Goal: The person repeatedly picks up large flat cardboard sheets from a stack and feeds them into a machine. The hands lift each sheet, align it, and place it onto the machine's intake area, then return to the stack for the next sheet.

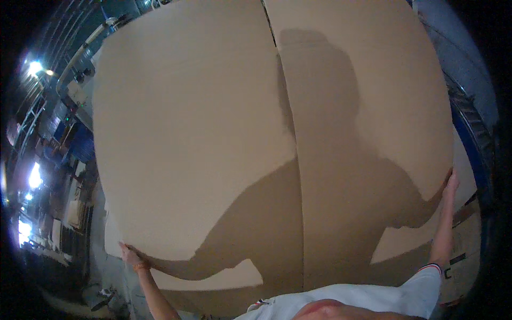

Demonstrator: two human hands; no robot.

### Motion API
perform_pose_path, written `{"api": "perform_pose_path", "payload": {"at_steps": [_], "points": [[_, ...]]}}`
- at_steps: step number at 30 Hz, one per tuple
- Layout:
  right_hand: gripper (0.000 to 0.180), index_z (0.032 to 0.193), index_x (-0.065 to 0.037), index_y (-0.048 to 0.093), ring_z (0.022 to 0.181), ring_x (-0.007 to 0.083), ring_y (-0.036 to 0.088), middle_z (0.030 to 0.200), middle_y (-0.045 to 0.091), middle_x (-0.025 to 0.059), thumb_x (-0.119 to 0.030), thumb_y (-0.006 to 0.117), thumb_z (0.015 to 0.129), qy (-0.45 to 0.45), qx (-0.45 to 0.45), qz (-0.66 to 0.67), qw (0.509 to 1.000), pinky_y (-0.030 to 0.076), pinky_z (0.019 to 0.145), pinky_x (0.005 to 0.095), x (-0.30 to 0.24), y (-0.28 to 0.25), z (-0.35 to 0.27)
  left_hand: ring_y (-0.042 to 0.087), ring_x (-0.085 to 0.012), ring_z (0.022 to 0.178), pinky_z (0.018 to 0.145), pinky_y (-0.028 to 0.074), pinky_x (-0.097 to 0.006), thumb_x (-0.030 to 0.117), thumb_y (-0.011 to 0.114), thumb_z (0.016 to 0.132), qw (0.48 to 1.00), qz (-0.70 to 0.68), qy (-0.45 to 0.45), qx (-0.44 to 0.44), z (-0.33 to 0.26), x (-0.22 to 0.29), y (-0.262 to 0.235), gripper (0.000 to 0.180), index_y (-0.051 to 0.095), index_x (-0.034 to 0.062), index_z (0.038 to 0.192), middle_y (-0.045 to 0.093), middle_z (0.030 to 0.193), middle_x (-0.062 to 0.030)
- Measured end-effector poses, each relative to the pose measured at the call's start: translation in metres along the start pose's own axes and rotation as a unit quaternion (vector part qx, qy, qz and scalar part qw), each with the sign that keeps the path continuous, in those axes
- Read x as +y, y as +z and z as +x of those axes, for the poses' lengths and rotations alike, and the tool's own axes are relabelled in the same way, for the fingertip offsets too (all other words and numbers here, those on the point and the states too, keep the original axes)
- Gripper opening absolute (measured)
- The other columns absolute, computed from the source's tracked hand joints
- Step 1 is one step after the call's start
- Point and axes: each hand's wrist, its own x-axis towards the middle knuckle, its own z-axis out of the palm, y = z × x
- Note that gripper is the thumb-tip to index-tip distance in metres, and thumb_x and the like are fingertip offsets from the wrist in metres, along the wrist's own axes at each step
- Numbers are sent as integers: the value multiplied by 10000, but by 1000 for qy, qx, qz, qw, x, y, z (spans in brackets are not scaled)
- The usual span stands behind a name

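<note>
A very large brown cardboard box (213, 133) fills almost the whole view, with a seam between its two flaps running down the middle. My left hand (128, 254) grips its lower left edge. My right hand (451, 182) presses flat against its right edge, arm stretched out. My shadow falls across the lower and right part of the cardboard. My white short sleeves show at the bottom.
To the left lies a dim warehouse interior with bright lights (34, 68), shelving and stacked goods. More cardboard boxes (463, 250) stand behind the right edge of the big box. Blue structure (469, 138) shows at the far right.
</note>
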Motion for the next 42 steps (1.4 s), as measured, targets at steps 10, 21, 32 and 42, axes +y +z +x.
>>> {"api": "perform_pose_path", "payload": {"at_steps": [10,21,32,42], "points": [[762,1435,16,351,1303,256,415,1459,405,124,-589,324,973,26,-203,-83,975,292,1104,393,7,-43,-82,537,-285,1155,933,446,-403,504,336,999,931,-250,-136,-229,4,-40,25,670,374,-18,1418,550,1312,-164],[930,1442,-20,364,1284,295,445,1428,443,163,-756,241,886,2,-239,-55,969,276,1107,409,-93,76,-14,544,-360,1118,889,438,-460,502,350,971,910,-252,-188,-269,92,189,95,623,328,36,1383,550,1252,-214],[960,1170,30,631,1161,421,538,1204,606,248,-770,199,861,-76,161,-450,875,408,977,479,-90,122,-70,622,-374,748,631,483,-457,120,415,970,956,109,264,72,103,112,129,212,555,-36,1000,637,865,-225],[743,1431,-3,361,1328,277,380,1449,401,150,-584,287,975,131,-70,-151,977,282,1099,361,-57,91,-49,395,-347,1326,1090,314,-415,299,321,1017,947,-196,-123,-223,27,166,45,543,303,-34,1446,401,1451,-205]]}}
